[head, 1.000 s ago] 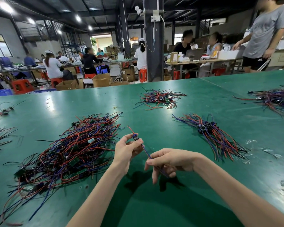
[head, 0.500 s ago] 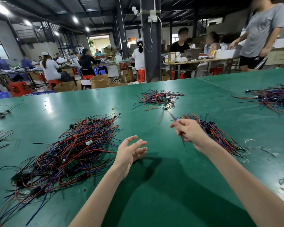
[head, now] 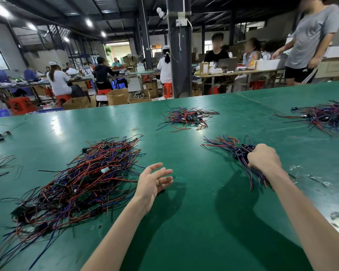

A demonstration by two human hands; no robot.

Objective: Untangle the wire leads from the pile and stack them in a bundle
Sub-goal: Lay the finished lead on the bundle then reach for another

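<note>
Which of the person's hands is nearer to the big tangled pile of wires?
Left. The left hand hovers open just beside the right edge of the big tangled pile; the right hand is much farther right, gripping the neat bundle.

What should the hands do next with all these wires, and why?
Probably the left hand should reach over to the big tangled pile and pinch out one lead. That hand is open and holds nothing, and it hovers right beside the pile, which holds many leads. The right hand is curled on the bundle.
</note>
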